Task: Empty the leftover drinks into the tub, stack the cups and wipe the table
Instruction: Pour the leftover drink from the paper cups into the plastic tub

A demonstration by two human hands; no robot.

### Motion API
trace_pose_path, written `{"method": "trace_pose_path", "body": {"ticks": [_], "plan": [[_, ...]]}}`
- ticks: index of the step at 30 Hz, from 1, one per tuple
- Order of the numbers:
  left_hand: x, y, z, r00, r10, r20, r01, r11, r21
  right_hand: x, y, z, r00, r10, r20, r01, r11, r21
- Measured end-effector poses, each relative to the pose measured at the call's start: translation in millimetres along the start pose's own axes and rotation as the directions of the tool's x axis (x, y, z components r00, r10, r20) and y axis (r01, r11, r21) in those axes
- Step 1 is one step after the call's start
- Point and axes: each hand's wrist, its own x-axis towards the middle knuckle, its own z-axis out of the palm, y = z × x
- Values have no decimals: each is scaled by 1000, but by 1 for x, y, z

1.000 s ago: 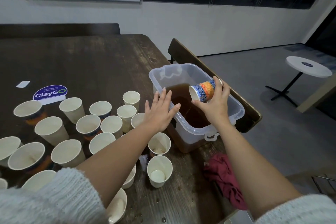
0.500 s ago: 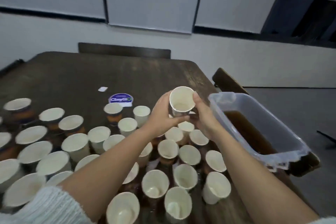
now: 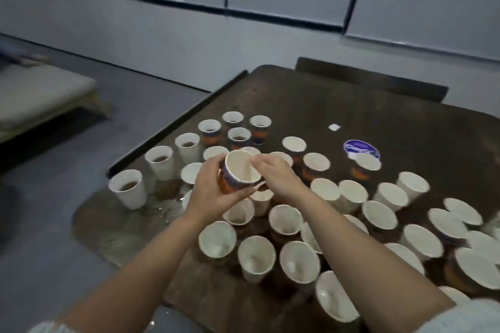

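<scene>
The held cup (image 3: 239,171) sits above the middle of the crowd of cups, tipped so its open mouth faces back toward the camera and its long axis runs from the rim near the top down and away to a base buried in the left palm. The left hand (image 3: 213,192) is the carrying one: its fingers curl round the printed wall from below and the left, gripping it. The right hand (image 3: 273,173) comes in from the right, its fingers (image 3: 255,161) resting at the rim's right edge, loosely bent; whether they pinch the rim or only touch it I cannot tell. Inside, the held cup looks pale and dry, so it reads as emptied and ready to be nested. The nearest candidates lie directly beneath and toward the camera: an upright cup (image 3: 239,213) just under the left wrist with a brown film at its bottom, and others beside it. Along the left edge of the counter (image 3: 351,105) stand cups that plainly hold brown drink, such as the white one (image 3: 129,189) at the corner and another (image 3: 160,162) behind it; the dark printed ones (image 3: 238,136) at the far end also show liquid. The tub is out of view here, so any pouring means turning away from this spot
</scene>
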Motion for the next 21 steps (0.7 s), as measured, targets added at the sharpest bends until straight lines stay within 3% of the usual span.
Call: {"method": "trace_pose_path", "body": {"ticks": [4,6,8,10,12,16,18,21], "plan": [[-4,-42,-64,999,-25,-27,27,996,79,31,-21,65,997,-14,69,19,997,-72],[-4,-68,-89,986,-24,-164,36,997,72,43,-29,90,995,-17,95,30,990,-138],[-2,-95,-114,936,-141,-323,172,983,70,59,-34,114,994,-26,111,48,977,-206],[0,-120,-134,878,-274,-392,337,936,100,74,-37,133,992,-42,116,74,953,-293],[0,-141,-149,854,-371,-364,445,884,143,87,-38,148,988,-64,143,122,888,-443],[-4,-168,-158,863,-456,-216,500,829,249,105,-32,174,964,-122,237,262,595,-760],[-5,-179,-157,836,-522,-171,549,801,238,109,-24,187,956,-150,253,294,489,-821],[-6,-193,-153,794,-588,-154,606,786,118,114,-14,199,952,-168,254,304,455,-837]]}}
